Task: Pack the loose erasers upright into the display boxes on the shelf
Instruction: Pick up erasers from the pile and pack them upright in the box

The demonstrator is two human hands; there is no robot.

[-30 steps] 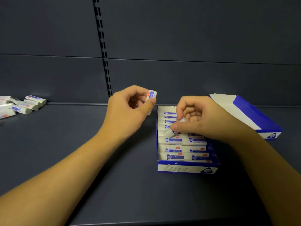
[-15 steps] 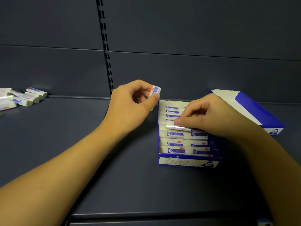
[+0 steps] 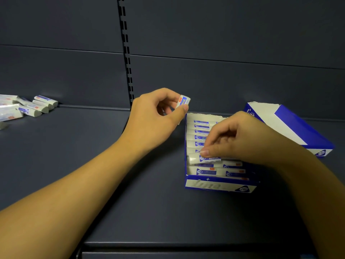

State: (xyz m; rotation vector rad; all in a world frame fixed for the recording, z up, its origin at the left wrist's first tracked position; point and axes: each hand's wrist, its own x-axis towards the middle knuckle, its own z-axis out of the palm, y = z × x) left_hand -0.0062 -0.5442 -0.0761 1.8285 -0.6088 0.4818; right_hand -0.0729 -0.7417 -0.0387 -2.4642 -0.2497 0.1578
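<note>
A blue and white display box (image 3: 220,186) stands open on the dark shelf, with rows of white erasers in blue sleeves inside. My right hand (image 3: 240,139) reaches into it and pinches one eraser (image 3: 204,159) lying across the left row. My left hand (image 3: 155,118) hovers just left of the box's far corner and holds another eraser (image 3: 183,101) between thumb and fingers. A heap of loose erasers (image 3: 28,108) lies at the shelf's far left.
A second blue and white box (image 3: 291,126) sits tilted behind my right hand. The shelf's back panel has a slotted upright (image 3: 126,51). The shelf's front edge (image 3: 177,246) runs along the bottom.
My right hand has brought its eraser nearer the front of the box and laid it flatter across the left row. My left hand keeps its eraser, almost still.
</note>
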